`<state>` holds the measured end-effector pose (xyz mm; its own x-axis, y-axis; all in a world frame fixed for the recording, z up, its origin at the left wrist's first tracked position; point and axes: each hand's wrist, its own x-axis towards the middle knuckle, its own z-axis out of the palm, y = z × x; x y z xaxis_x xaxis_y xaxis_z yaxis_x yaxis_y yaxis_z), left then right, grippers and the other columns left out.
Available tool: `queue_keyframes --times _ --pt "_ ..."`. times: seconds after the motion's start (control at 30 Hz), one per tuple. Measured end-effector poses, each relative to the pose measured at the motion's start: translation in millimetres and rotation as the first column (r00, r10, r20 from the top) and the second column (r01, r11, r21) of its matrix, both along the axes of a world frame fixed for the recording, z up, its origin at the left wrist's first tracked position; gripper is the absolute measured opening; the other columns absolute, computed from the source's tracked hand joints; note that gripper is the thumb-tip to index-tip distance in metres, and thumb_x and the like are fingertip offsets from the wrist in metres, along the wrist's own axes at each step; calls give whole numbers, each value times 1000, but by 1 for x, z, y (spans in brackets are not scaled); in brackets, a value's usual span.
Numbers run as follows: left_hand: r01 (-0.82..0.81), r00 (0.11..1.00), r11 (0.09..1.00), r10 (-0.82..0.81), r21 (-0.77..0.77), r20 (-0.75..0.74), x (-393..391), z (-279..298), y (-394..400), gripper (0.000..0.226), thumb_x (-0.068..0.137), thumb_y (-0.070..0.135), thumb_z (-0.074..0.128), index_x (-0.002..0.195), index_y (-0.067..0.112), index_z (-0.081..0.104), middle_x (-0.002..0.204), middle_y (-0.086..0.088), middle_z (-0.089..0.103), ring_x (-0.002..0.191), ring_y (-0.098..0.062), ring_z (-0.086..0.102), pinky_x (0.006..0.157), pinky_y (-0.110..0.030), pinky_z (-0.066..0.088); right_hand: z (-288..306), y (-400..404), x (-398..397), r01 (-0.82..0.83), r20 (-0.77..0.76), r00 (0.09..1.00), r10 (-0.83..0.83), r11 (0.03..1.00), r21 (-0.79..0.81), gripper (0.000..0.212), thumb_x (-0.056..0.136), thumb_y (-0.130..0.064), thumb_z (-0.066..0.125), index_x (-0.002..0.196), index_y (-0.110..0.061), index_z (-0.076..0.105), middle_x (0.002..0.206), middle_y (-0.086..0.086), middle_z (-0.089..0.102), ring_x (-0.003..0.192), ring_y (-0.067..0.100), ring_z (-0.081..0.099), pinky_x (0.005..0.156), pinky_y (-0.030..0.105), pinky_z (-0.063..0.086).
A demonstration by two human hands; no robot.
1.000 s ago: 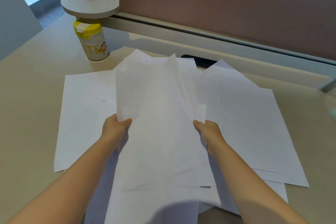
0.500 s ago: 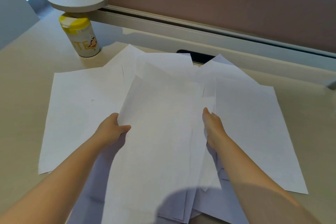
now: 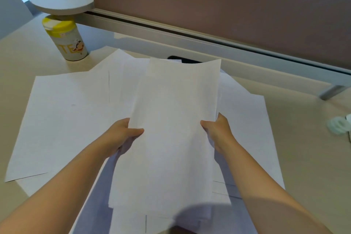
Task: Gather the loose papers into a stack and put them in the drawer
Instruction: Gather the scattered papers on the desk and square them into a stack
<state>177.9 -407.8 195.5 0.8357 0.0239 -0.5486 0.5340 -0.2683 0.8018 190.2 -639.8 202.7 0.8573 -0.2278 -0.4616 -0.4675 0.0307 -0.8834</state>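
Observation:
A stack of white papers [image 3: 171,129] is held slightly above the desk in the middle of the view, long side pointing away from me. My left hand [image 3: 121,135] grips its left edge with the thumb on top. My right hand [image 3: 218,131] grips its right edge the same way. More loose white sheets lie flat under and around it: one large sheet on the left [image 3: 62,116], others on the right [image 3: 247,119]. No drawer is in view.
On the beige desk [image 3: 313,157], a yellow-lidded canister [image 3: 66,40] stands at the back left under a round grey shelf [image 3: 60,0] with a small pink object. A brown partition [image 3: 228,5] closes the back. A roll of tape [image 3: 338,125] lies at the right edge.
The fanned sheets between my hands have been pulled together into a narrower, squarer stack. Both hands moved inward and now pinch its two side edges.

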Motion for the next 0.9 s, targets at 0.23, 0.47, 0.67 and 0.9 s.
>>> queue_keyframes --times 0.23,0.47,0.67,0.9 --pt "3 981 910 -83 414 176 13 -11 -63 14 87 16 54 91 2 54 88 -12 53 85 -28 50 73 -33 36 -16 -94 -23 -83 -139 990 -15 739 -668 52 91 -21 45 140 -10 30 148 9 32 137 24 29 110 37 28" --pt "11 970 854 -135 519 201 14 -19 -93 38 88 14 52 57 13 30 61 -2 36 68 -26 41 49 -27 26 -31 -102 -40 -335 -387 918 87 694 -637 69 94 -40 34 146 -8 1 156 18 -9 144 32 -9 117 39 0" --pt "85 980 913 -148 398 130 16 -16 -119 15 82 11 54 74 5 44 69 -6 44 71 -25 45 51 -27 29 -29 -97 -31 -109 -238 971 -8 874 -474 35 66 -32 52 100 -26 45 98 2 42 88 23 45 79 32 41" --pt "8 998 996 -13 89 54 16 -4 -130 52 80 0 59 127 8 40 106 -9 54 91 -30 57 74 -31 44 -32 -102 -32 73 -200 970 -135 955 -287 49 73 -11 61 119 -1 46 105 8 56 89 25 55 80 34 46"
